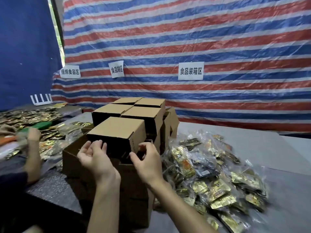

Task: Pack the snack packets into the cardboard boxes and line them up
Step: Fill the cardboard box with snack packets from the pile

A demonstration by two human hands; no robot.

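A small closed cardboard box (117,130) sits at the front of a stack of similar closed boxes (143,113), which stand in and above a larger open carton (74,158). My left hand (95,155) lies palm up with its fingertips touching the small box's lower front edge. My right hand (148,160) curls thumb and fingers around the box's lower right corner. Snack packets (217,187) in gold and dark wrappers lie heaped in clear bags to the right of the carton.
Another person's arm (33,153) reaches in at the left over a second heap of packets (33,115), beside a green object (42,126). A striped tarp wall with paper signs (191,71) closes the back. Grey table surface (252,145) extends to the right.
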